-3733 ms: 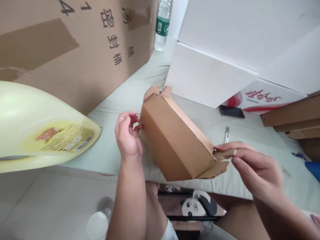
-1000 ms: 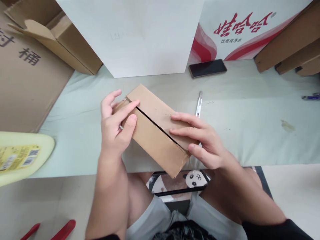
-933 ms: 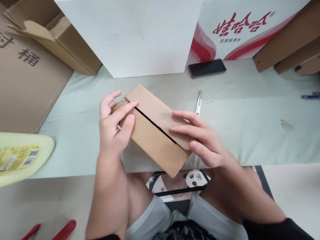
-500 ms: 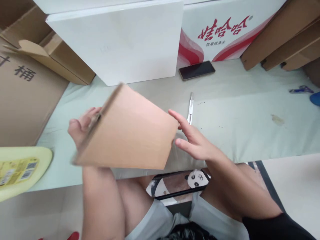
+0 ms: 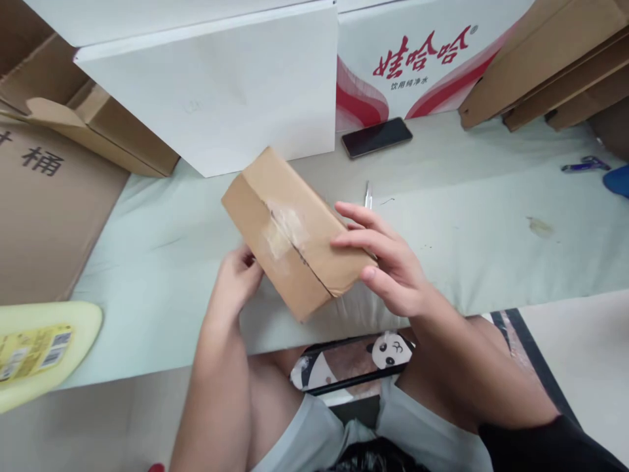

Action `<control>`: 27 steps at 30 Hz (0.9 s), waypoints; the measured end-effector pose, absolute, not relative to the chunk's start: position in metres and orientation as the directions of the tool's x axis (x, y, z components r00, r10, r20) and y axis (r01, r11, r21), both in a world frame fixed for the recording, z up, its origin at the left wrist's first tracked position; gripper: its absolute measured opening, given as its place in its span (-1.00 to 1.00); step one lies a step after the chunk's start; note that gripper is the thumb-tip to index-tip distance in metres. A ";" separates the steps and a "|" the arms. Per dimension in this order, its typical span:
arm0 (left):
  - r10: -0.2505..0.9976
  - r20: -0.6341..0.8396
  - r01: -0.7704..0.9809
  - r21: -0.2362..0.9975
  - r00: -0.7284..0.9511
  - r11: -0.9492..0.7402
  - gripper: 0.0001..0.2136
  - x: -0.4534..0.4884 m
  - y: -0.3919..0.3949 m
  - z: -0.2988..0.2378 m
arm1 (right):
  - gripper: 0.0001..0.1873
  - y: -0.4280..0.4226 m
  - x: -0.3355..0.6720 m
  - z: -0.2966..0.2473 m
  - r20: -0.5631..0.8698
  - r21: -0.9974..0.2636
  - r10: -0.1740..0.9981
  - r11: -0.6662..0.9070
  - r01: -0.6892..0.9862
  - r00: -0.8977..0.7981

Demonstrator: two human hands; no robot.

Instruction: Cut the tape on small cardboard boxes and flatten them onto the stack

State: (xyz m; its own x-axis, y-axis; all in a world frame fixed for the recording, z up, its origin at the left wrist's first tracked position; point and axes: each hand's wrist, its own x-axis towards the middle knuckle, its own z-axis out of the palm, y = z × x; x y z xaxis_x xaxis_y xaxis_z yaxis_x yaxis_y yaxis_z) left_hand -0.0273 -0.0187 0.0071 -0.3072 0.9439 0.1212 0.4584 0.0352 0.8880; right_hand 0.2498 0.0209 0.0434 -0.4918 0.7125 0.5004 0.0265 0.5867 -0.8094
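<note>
A small brown cardboard box (image 5: 299,246) is tilted above the pale green cloth, its seam and a strip of clear, scuffed tape facing me. My left hand (image 5: 236,282) grips the box's lower left side, with its fingertips hidden behind it. My right hand (image 5: 388,259) holds the right end, fingers over the upper face and thumb at the corner. Just beyond the right fingers lies a white utility knife (image 5: 368,193), mostly covered by that hand.
A black phone (image 5: 377,137) lies by the white and red carton (image 5: 417,65) at the back. Large cardboard boxes (image 5: 54,203) stand at left, with flattened cardboard (image 5: 535,65) at right. A pale yellow plastic object (image 5: 83,334) with a label sits at the left edge.
The box has been turned so that its taped seam now shows instead of a plain side. My left hand has moved right and down, beneath the box's edge; my right fingers have closed onto its end.
</note>
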 end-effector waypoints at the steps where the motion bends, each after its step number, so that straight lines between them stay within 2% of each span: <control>1: 0.915 0.181 0.458 0.889 -0.360 0.005 -0.84 -0.025 -0.018 0.011 | -0.67 0.021 0.249 0.043 0.508 -0.807 0.718 0.590 0.029 -0.475; 3: 0.776 0.427 0.492 0.853 -0.463 -0.176 -0.76 -0.020 -0.020 0.019 | -0.72 0.021 0.247 0.043 0.507 -0.812 0.750 0.581 0.059 -0.424; 4: 0.691 0.556 0.532 0.797 -0.462 -0.286 -0.71 -0.016 -0.021 0.023 | -0.74 0.021 0.246 0.043 0.499 -0.817 0.766 0.572 0.075 -0.406; 5: 0.632 0.658 0.578 0.723 -0.409 -0.379 -0.66 -0.013 -0.022 0.026 | -0.74 0.020 0.245 0.044 0.491 -0.821 0.775 0.564 0.086 -0.398; 6: 0.624 0.718 0.618 0.650 -0.307 -0.443 -0.63 -0.009 -0.024 0.029 | -0.74 0.020 0.244 0.044 0.485 -0.823 0.777 0.560 0.090 -0.401; 9: 0.733 0.680 0.708 0.513 0.009 -0.486 -0.62 0.000 -0.026 0.030 | -0.68 0.022 0.246 0.042 0.464 -0.836 0.767 0.544 0.068 -0.443; 11: 0.766 0.638 0.733 0.482 0.082 -0.480 -0.61 0.004 -0.026 0.028 | -0.60 0.028 0.250 0.036 0.424 -0.868 0.811 0.491 0.076 -0.403; 12: 0.766 0.637 0.733 0.479 0.088 -0.483 -0.60 0.005 -0.025 0.027 | -0.57 0.033 0.253 0.031 0.390 -0.881 0.853 0.455 0.128 -0.347; 14: 0.751 0.654 0.718 0.481 0.089 -0.504 -0.59 0.005 -0.024 0.025 | -0.56 0.044 0.259 0.020 0.300 -0.868 0.933 0.354 0.347 -0.201; 15: 0.745 0.661 0.712 0.479 0.093 -0.514 -0.58 0.005 -0.024 0.024 | -0.56 0.049 0.261 0.014 0.251 -0.822 0.957 0.289 0.490 -0.144; 17: 0.736 0.669 0.712 0.466 0.104 -0.524 -0.58 0.005 -0.024 0.024 | -0.53 0.057 0.265 0.008 0.121 -0.653 0.985 0.173 0.738 -0.123; 19: 0.735 0.668 0.730 0.444 0.117 -0.519 -0.58 0.005 -0.024 0.025 | -0.48 0.059 0.266 0.007 -0.036 -0.483 0.987 0.120 0.867 -0.157; 22: 0.736 0.658 0.754 0.403 0.155 -0.519 -0.56 0.006 -0.026 0.026 | -0.53 0.058 0.263 0.014 -0.199 -0.345 0.964 0.098 0.933 -0.175; 24: 0.736 0.651 0.750 0.391 0.185 -0.534 -0.56 0.008 -0.029 0.028 | -0.53 0.057 0.261 0.020 -0.238 -0.314 0.959 0.075 0.946 -0.155; 27: 0.747 0.625 0.727 0.402 0.225 -0.556 -0.57 0.015 -0.034 0.033 | -0.41 0.057 0.259 0.023 -0.242 -0.316 0.962 0.044 0.948 -0.125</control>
